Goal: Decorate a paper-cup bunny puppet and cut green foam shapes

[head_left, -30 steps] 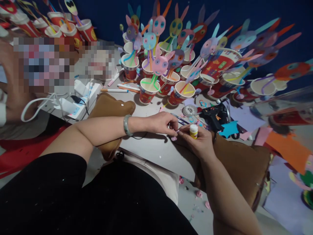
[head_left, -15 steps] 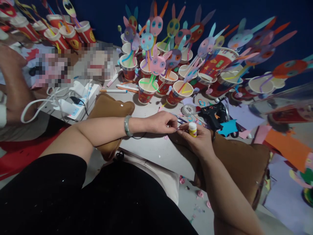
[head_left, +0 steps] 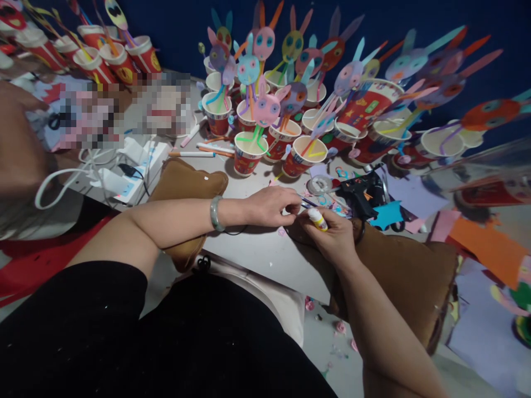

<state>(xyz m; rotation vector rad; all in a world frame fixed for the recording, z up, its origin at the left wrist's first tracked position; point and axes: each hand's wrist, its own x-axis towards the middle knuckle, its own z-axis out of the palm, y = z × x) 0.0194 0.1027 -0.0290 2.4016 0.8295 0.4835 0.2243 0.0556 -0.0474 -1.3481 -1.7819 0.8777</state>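
My right hand (head_left: 335,236) is closed around a small glue stick (head_left: 317,219) with a white top and a yellow label. The stick leans to the upper left. Close beside it, my left hand (head_left: 271,206) has its fingers curled downward, the fingertips nearly meeting the right hand's. Whatever is between the left fingertips is too small or hidden to make out. A brown cushion (head_left: 188,182) lies under my left forearm, another brown cushion (head_left: 398,276) by my right forearm. A tiny pink scrap (head_left: 281,231) rests on the white table (head_left: 257,260) below my hands.
Red paper cups (head_left: 251,155) with paper rabbit heads crowd the back. A black glue gun (head_left: 360,190) lies among scraps at right, near orange paper (head_left: 489,249). Markers (head_left: 193,154) and a white power strip (head_left: 143,171) sit left. Another person's arm (head_left: 22,143) reaches in at far left.
The glue stick has gone from upright to tilted as my right hand turned and shifted slightly left. My left hand is almost unmoved. The other person's arm has moved and is blurred.
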